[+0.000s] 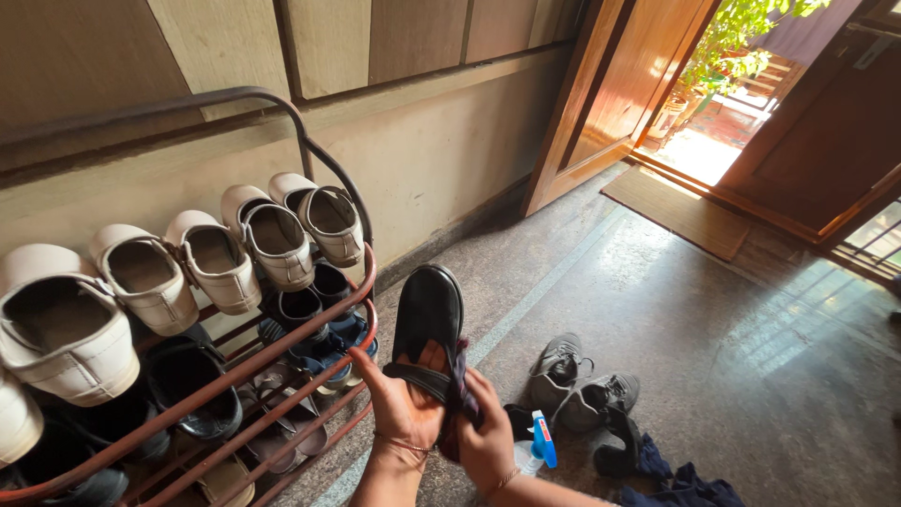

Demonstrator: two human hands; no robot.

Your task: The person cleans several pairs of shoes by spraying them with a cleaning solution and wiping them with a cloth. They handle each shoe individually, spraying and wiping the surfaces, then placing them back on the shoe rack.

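Black shoe (427, 314) held up at near centre, sole side toward the camera, toe pointing far, just right of the rack (282, 399). Left hand (402, 406) cupped under the heel end, thumb raised, fingers curled round the strap. Right hand (486, 439) closed on a dark cloth (460, 390), pressed against the right edge of the shoe. Blue-and-white spray bottle (538, 443) on the floor (732, 357) just right of the right hand. Pair of grey sneakers (577, 380) beyond the bottle, lying side by side; black shoe piece (619, 443) and dark blue cloth heap (680, 486) near right. Rust-red metal rack at left, top tier carrying a row of cream shoes (216, 258), openings upward; lower tiers with dark shoes and sandals (300, 333). Brown doormat (678, 211) at far right before open wooden doors (615, 84); green plant (741, 38) outside in sunlight
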